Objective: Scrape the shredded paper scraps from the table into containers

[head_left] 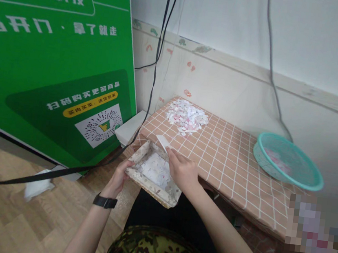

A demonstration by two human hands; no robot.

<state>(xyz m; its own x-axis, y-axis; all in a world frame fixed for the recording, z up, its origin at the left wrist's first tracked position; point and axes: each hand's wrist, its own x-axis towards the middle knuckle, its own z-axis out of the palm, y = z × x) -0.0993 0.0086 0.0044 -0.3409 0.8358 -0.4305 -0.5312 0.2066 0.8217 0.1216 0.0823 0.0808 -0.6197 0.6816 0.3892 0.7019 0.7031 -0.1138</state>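
My left hand (120, 178) is closed on the left edge of a shallow patterned tray (152, 186), held beside the table's front edge. White paper scraps (156, 169) lie in the tray. Between the fingers of my right hand (182, 170) is a flat white card-like piece (163, 142), tilted over the tray's far right side. A heap of torn paper bits (187, 116), white with some pink, rests on the table just beyond. My right palm hides part of the tray's right rim.
A checked brown cloth covers the table (223, 158). To the right stands a turquoise plastic basket (290, 162) with pinkish bits inside. A green cabinet (57, 59) rises on the left, with a black cable (157, 59) hanging before the wall. A white bag-like item (39, 184) lies on the floor.
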